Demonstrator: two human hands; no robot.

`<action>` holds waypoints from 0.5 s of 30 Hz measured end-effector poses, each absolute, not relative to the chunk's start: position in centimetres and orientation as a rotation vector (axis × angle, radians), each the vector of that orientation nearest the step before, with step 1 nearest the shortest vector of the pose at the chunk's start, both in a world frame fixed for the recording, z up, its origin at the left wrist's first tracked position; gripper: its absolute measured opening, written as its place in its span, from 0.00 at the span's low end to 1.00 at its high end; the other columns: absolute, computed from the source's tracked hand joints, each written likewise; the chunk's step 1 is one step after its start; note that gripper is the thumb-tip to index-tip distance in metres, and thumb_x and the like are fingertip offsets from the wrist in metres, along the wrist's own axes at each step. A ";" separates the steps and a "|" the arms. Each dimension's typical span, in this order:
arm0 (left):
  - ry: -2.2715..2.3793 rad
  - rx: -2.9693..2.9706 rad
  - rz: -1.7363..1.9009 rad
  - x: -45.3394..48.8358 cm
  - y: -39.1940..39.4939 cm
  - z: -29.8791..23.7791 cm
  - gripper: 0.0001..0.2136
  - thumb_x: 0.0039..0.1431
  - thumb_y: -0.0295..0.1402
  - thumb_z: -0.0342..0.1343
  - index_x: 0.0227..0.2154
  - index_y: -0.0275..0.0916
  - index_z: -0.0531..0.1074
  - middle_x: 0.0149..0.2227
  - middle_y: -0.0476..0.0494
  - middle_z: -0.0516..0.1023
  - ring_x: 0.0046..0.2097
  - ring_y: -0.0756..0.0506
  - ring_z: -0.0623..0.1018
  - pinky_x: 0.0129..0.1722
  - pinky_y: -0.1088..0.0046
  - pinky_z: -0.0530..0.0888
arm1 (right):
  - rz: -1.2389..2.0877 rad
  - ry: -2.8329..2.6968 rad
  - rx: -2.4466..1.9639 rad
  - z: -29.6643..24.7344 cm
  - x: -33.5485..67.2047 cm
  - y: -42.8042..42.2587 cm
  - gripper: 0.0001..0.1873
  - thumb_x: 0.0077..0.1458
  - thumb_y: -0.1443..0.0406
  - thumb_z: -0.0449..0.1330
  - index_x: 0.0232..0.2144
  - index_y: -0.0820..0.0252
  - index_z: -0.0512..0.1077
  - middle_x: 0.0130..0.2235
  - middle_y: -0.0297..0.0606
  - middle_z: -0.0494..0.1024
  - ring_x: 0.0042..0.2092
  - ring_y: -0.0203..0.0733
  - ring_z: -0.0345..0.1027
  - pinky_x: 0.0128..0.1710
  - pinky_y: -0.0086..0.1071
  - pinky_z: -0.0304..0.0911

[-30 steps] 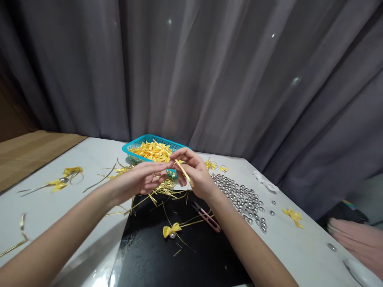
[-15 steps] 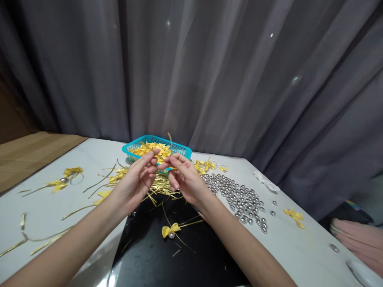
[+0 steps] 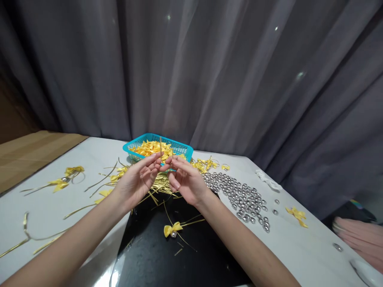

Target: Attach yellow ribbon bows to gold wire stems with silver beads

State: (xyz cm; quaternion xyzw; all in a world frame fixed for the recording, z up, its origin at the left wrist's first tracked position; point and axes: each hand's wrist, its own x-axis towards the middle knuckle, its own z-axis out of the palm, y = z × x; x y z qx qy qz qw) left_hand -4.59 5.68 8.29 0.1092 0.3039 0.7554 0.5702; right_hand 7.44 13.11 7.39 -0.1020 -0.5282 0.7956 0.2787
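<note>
The left hand [image 3: 134,184] and right hand [image 3: 190,184] face each other above the far end of the black mat [image 3: 167,267], fingertips nearly meeting. Thumb and forefinger of each hand are closed in a pinch on a gold strand [image 3: 160,144]; the remaining fingers are loosely curled.

Change: half a second earlier, one end of the strand leans left and the other rises tall over the right fingertips. One end now stands upright above the left fingertips, while only a short tip shows at the right. The strand is therefore being re-angled between the hands; this handling appears incomplete.

Unchanged: the yellow bow [image 3: 168,230] with its bell [image 3: 173,235] lies on the mat, near side of the hands, untouched.

Visibility limits: the fingers cover the strand's middle, so a bend or knot there cannot be confirmed. The snips seen one second earlier do not show; the right forearm covers that area. The hands partly block the blue basket [image 3: 189,150] and the gold strand pile [image 3: 161,181]. A pale object [image 3: 366,272] at the near right is cut off and unidentifiable.
</note>
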 end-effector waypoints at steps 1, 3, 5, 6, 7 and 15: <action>0.715 0.238 1.759 -4.7 5.8 8.2 0.10 0.60 0.19 0.49 0.28 0.28 0.75 0.23 0.43 0.76 0.24 0.53 0.78 0.20 0.88 0.75 | 2.141 -1.423 -0.276 7.4 7.5 13.1 0.06 0.50 0.62 0.56 0.31 0.59 0.66 0.28 0.30 0.74 0.15 0.25 0.52 0.15 0.25 0.52; 0.715 0.220 1.737 -4.8 5.9 8.2 0.12 0.60 0.19 0.48 0.26 0.29 0.74 0.21 0.45 0.74 0.21 0.55 0.76 0.18 0.89 0.74 | 2.163 -1.444 -0.273 7.5 7.5 13.2 0.06 0.50 0.62 0.56 0.30 0.59 0.66 0.27 0.30 0.75 0.15 0.25 0.52 0.15 0.26 0.51; 0.698 0.241 1.735 -4.8 5.9 8.1 0.13 0.61 0.18 0.47 0.24 0.30 0.73 0.20 0.47 0.72 0.20 0.56 0.74 0.18 0.90 0.73 | 2.182 -1.473 -0.273 7.4 7.5 13.2 0.07 0.50 0.61 0.57 0.29 0.59 0.67 0.25 0.29 0.74 0.15 0.25 0.52 0.15 0.26 0.51; 0.693 0.266 1.744 -4.8 5.9 8.1 0.13 0.60 0.18 0.47 0.23 0.30 0.72 0.20 0.48 0.71 0.19 0.57 0.73 0.18 0.90 0.72 | 2.186 -1.480 -0.276 7.4 7.5 13.3 0.07 0.50 0.61 0.57 0.29 0.59 0.68 0.24 0.28 0.72 0.15 0.25 0.51 0.15 0.25 0.51; 0.698 0.296 1.762 -4.7 6.0 8.0 0.13 0.60 0.18 0.48 0.23 0.31 0.72 0.20 0.49 0.71 0.19 0.57 0.72 0.18 0.91 0.72 | 2.187 -1.474 -0.286 7.4 7.6 13.4 0.07 0.50 0.61 0.58 0.29 0.59 0.69 0.22 0.27 0.70 0.15 0.25 0.49 0.15 0.25 0.50; 0.917 0.433 1.931 -3.9 6.1 6.5 0.08 0.41 0.25 0.68 0.25 0.33 0.74 0.21 0.53 0.73 0.20 0.59 0.70 0.21 0.90 0.69 | 2.114 -1.291 -0.398 7.6 7.7 13.6 0.07 0.47 0.62 0.60 0.29 0.58 0.69 0.35 0.30 0.73 0.19 0.23 0.50 0.18 0.24 0.48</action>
